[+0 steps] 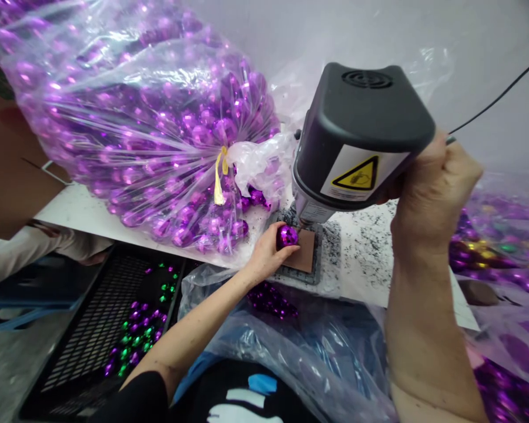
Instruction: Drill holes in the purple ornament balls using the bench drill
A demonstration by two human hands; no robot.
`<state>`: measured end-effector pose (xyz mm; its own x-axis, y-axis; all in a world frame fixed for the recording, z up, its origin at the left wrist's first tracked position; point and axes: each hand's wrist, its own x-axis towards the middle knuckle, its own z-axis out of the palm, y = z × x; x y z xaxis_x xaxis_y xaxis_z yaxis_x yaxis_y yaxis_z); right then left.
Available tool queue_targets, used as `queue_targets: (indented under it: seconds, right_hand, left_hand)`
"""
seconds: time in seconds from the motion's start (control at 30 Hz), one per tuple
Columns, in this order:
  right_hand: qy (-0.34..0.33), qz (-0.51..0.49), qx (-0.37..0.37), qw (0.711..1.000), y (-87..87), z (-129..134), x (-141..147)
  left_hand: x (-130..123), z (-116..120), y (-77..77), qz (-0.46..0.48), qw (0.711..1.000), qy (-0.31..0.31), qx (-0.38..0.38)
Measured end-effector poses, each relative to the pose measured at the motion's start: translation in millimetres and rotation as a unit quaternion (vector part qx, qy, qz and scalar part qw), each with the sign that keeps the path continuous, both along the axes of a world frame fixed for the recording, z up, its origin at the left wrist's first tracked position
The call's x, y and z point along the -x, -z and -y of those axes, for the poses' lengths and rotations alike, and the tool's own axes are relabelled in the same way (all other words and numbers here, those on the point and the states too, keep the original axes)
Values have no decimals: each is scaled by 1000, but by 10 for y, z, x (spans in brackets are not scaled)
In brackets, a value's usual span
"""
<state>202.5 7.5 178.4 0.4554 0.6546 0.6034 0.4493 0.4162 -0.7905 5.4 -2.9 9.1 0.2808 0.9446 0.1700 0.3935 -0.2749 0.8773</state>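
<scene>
A shiny purple ball [288, 235] is pinched between the thumb and fingers of my left hand [270, 251], over a brown pad [305, 254] on the machine's base. Above them stands a black machine head [372, 111] with a yellow warning label, its tip beside the ball. My right hand [443, 176] is raised at the right side of this head; its fingers are curled, and what they hold is hidden behind the housing. Black specks are scattered on the white table [365, 258] around the base.
A tied clear bag [150, 135] of purple balls fills the upper left. An open plastic bag [291, 346] lies along the table's front edge. A black crate [83, 329] holds green and purple balls. More bags [506, 252] lie right. A person's sleeve [9, 252] shows left.
</scene>
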Motion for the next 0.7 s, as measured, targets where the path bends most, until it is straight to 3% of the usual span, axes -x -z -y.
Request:
queue_targets:
  seconds: [0.23, 0.47, 0.7]
  right_hand:
    - [-7, -2, -2, 1000, 6, 7, 3]
    - [-6, -6, 8, 1000, -10, 30, -5]
    - [-3, -4, -10, 1000, 5, 22, 12]
  left_hand:
    - [-70, -10, 82, -59, 994, 18, -89]
    - [-47, -63, -36, -81, 991, 73, -77]
    - [-51, -61, -49, -104, 991, 75, -49]
